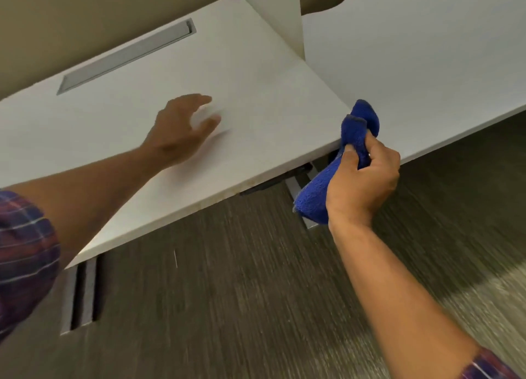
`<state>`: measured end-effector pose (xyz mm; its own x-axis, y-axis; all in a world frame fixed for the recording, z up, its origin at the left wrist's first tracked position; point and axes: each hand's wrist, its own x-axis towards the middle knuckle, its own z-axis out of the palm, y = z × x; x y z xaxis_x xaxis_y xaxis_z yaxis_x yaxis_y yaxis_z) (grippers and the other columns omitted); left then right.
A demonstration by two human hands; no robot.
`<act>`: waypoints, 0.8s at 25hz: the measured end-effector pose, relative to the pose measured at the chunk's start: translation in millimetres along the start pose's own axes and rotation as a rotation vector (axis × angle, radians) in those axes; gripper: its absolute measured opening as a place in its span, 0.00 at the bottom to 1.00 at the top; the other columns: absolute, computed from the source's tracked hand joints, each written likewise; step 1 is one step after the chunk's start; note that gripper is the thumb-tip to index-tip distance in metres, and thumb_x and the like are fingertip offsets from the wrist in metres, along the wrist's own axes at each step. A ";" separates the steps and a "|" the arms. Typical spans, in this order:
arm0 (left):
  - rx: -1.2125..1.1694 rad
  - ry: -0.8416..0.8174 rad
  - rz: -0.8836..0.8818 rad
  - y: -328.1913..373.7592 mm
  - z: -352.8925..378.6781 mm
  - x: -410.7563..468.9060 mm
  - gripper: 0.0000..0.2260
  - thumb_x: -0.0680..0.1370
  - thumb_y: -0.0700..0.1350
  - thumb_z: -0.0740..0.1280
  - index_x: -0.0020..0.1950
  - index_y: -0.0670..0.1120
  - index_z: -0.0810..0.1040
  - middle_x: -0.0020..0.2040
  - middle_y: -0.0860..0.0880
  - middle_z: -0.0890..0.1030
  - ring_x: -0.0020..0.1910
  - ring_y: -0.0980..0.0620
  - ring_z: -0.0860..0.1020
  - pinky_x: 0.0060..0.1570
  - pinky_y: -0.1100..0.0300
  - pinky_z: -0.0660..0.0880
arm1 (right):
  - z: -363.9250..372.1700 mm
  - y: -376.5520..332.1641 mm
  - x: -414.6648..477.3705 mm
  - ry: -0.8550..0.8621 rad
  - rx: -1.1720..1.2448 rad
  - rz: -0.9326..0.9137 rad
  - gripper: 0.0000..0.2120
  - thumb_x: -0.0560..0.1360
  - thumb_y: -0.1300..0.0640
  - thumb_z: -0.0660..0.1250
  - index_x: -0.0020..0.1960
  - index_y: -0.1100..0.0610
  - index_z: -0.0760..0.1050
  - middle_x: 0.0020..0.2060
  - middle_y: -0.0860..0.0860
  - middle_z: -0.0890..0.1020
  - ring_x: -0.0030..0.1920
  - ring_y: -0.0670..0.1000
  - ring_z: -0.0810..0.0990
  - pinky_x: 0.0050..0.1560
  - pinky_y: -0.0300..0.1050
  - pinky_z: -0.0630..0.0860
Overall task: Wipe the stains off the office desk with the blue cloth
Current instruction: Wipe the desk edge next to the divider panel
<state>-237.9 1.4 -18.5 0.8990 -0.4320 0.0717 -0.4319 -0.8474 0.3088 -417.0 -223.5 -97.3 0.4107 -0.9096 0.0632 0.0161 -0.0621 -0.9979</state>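
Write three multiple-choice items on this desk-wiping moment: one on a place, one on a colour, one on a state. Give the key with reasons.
1. Where is the blue cloth?
A. In the right hand, at the desk's front edge
B. Spread flat on the desk
C. On the floor

2. What colour is the desk top?
A. Black
B. White
C. Green

3. How is the left hand?
A. Fist around the cloth
B. Out of view
C. Open, fingers spread over the desk

Key: 1 A, the right hand grips the bunched cloth by the edge. 2 B, the surface is plainly white. 3 C, fingers are splayed and hold nothing.
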 end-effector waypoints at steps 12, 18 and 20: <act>0.044 0.049 0.039 -80.7 -2.8 -45.3 0.24 0.85 0.62 0.55 0.78 0.54 0.71 0.80 0.49 0.70 0.80 0.44 0.66 0.77 0.47 0.59 | 10.5 4.3 -86.6 -0.021 0.024 -0.099 0.15 0.78 0.65 0.69 0.63 0.55 0.81 0.55 0.46 0.77 0.53 0.37 0.80 0.55 0.29 0.75; 0.019 0.084 0.058 -86.9 2.1 -42.2 0.23 0.85 0.62 0.57 0.76 0.54 0.73 0.79 0.51 0.72 0.79 0.45 0.67 0.73 0.55 0.58 | 42.0 -6.9 -77.7 0.075 0.042 -0.005 0.13 0.78 0.63 0.70 0.63 0.56 0.82 0.57 0.48 0.77 0.55 0.43 0.80 0.59 0.32 0.75; 0.027 0.091 0.050 -89.1 2.4 -41.1 0.23 0.85 0.63 0.57 0.77 0.55 0.72 0.80 0.50 0.71 0.80 0.45 0.66 0.76 0.52 0.59 | 53.4 -7.8 -99.3 0.107 0.051 -0.022 0.14 0.78 0.65 0.71 0.62 0.57 0.82 0.54 0.47 0.76 0.53 0.41 0.79 0.56 0.28 0.74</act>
<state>-236.6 93.9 -51.2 0.8787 -0.4452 0.1721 -0.4769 -0.8341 0.2770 -409.2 -110.8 -96.4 0.3102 -0.9470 0.0835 0.0713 -0.0644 -0.9954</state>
